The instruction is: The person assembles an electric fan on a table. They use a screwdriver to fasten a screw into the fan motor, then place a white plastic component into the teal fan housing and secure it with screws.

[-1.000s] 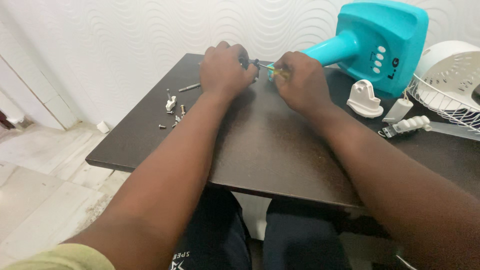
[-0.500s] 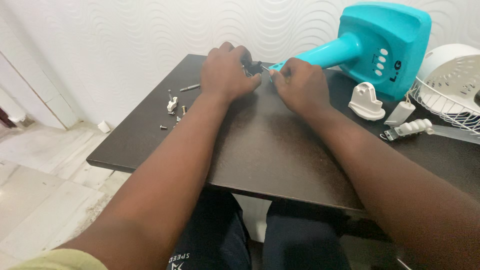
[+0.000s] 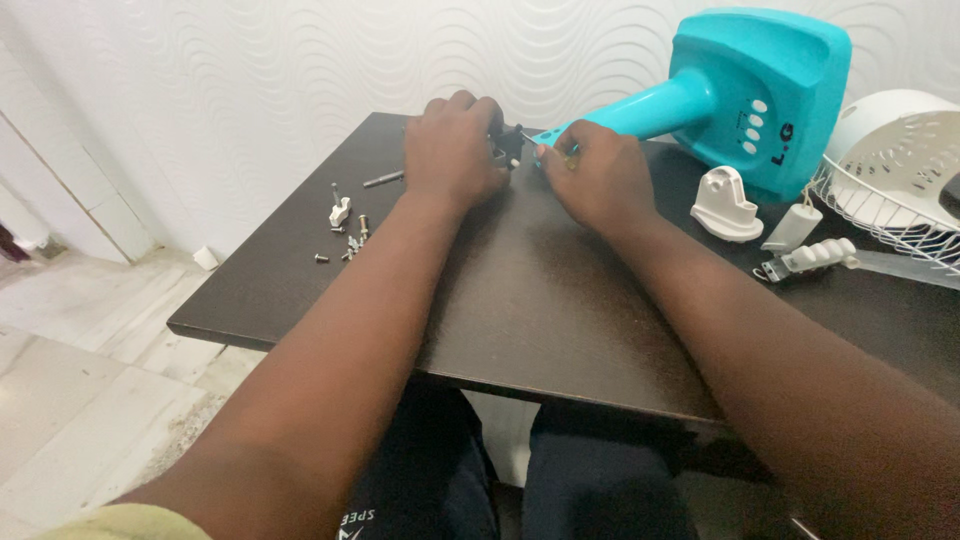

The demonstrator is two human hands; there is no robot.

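Note:
My left hand [image 3: 452,150] is closed around a small black part [image 3: 507,146] at the far side of the dark table [image 3: 530,300]. My right hand [image 3: 592,176] grips a small screwdriver [image 3: 545,150] with a yellowish handle, its metal tip pointing left at the black part. Most of the tool is hidden in my fist. The two hands almost touch.
A turquoise fan base with its neck [image 3: 745,90] lies behind my right hand. A white bracket [image 3: 727,205], a white capacitor [image 3: 793,227], a white ribbed grip [image 3: 815,257] and a wire fan guard [image 3: 890,205] sit at the right. Several loose screws and a white clip [image 3: 342,232] lie left.
The hands stayed together over the black part, with small shifts of the fingers and the screwdriver; its yellow handle is now more hidden in my right fist. The view tilted slightly.

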